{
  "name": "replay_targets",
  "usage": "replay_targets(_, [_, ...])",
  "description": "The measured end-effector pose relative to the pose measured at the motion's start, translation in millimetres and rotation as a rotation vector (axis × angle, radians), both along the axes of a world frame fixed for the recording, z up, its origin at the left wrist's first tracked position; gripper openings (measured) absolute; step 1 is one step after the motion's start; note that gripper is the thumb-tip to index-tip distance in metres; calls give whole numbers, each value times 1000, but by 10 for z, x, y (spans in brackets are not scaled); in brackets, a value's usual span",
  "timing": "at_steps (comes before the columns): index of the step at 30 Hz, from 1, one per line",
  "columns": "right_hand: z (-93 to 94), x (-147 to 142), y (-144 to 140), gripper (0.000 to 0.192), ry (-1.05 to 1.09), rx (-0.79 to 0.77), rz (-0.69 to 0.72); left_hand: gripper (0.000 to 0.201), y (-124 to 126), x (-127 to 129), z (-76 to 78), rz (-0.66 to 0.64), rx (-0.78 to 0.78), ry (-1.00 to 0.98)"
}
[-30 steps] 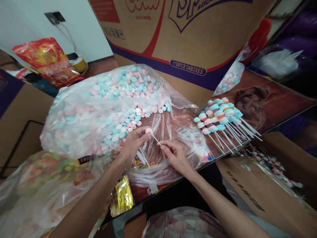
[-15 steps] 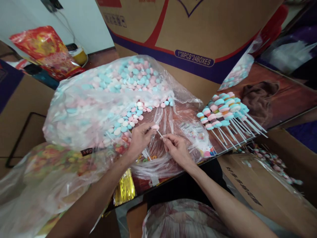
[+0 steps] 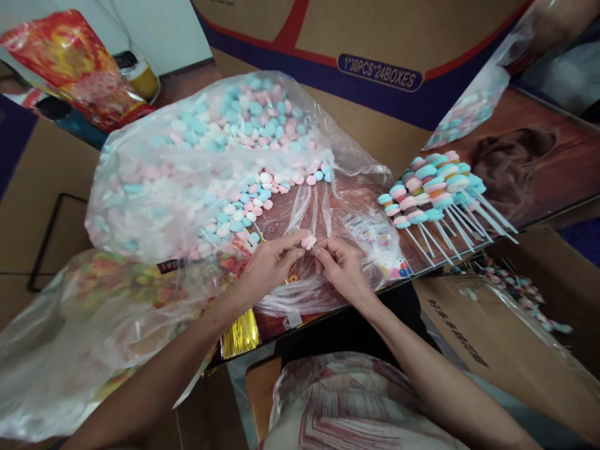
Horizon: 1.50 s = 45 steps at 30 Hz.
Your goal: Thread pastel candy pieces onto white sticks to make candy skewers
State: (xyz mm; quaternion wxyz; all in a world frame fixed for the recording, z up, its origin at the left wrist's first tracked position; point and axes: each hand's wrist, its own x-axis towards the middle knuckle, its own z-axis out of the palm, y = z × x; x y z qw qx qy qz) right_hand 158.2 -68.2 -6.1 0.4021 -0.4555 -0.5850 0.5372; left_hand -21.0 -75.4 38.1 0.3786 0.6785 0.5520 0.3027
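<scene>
Between my two hands is a small pink marshmallow candy [image 3: 309,242], with the fingertips of my left hand [image 3: 272,259] closed on its left side. My right hand [image 3: 341,265] pinches at its right side, and the white stick seen earlier is hidden now. Just behind my left hand lie loose pink, white and blue candies [image 3: 237,217], spilling from a big clear bag [image 3: 154,156]. Red gummy candies [image 3: 237,257] lie beside my left wrist. A small orange ring-shaped candy [image 3: 293,279] shows below the fingers, on the clear plastic.
At right, a pile of candy sticks [image 3: 434,187] has its white ends over the table edge. Gold twist ties [image 3: 240,334] hang at the front edge. A large carton [image 3: 365,31] stands behind, an open box [image 3: 469,325] lower right. Someone's blurred arm [image 3: 562,22] shows top right.
My right hand has slid up the white stick to the pink candy, so the stick no longer shows. Both hands are now close together. The view has shifted, and an arm has appeared top right.
</scene>
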Motion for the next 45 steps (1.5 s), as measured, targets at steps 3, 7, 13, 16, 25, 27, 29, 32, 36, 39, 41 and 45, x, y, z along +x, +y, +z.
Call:
replay_targets(3, [64,85,-60,27,-153,54,87,30,-177,-141,-24,-36,104,216])
replay_targets(7, [127,136,-123,22,-303,113,205,26,-351,-344,-38,-87,129,508])
replay_targets(13, [115,128,-139,23,-334,138,241,24,-435,-374,23,-203,87,535])
replay_targets(16, [107,136,-143,25,-300,137,232,24,-424,-298,34,-237,51,546])
replay_targets(25, [37,170,-141,28,-263,100,188,14,-408,-238,-8,-114,41,357])
replay_targets(27, [25,170,-139,28,-256,96,186,14,-395,-209,-34,-135,50,321])
replay_targets(29, [19,169,-143,27,-249,90,189,16,-397,-174,-64,-174,59,376])
replay_targets(32, [13,167,-159,23,-231,82,176,18,-449,-126,-90,-226,80,514])
replay_targets(36, [-18,162,-180,23,-186,64,145,24,-545,-110,-83,-217,56,563])
replay_targets(39, [-49,157,-185,21,-123,33,134,17,-527,-146,-81,-120,18,419])
replay_targets(41, [-53,150,-183,22,-71,9,125,9,-445,-179,-90,10,-30,212])
replay_targets(45, [-18,124,-176,28,-21,-8,100,18,-192,-211,-103,265,-179,-319])
